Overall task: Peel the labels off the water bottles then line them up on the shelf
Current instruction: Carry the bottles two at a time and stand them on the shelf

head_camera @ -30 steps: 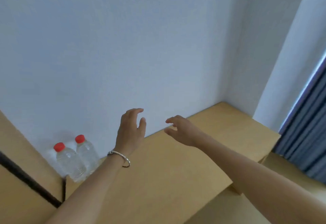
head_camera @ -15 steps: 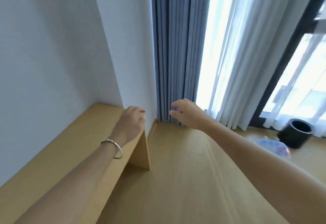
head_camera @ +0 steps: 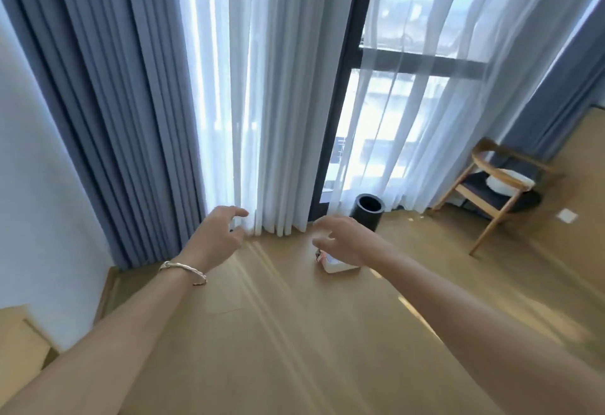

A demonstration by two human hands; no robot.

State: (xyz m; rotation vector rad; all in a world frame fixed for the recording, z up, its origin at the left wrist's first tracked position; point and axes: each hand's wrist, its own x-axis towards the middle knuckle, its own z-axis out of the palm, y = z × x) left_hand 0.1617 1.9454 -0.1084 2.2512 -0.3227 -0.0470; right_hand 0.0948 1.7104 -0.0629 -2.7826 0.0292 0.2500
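Now both hands empty, left hand [head_camera: 217, 238] and right hand [head_camera: 347, 239] loosely spread above the floor [head_camera: 294, 333]; likely a labelled bottle [head_camera: 334, 264] lies half hidden under the right one, so reach low and grasp its body before peeling.

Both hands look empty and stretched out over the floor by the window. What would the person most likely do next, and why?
Probably step forward and reach down with the right hand for the pale package on the floor just beyond it. Both hands are open and hold nothing, the left hand too. Whether the package holds bottles is unclear; the hand partly hides it.
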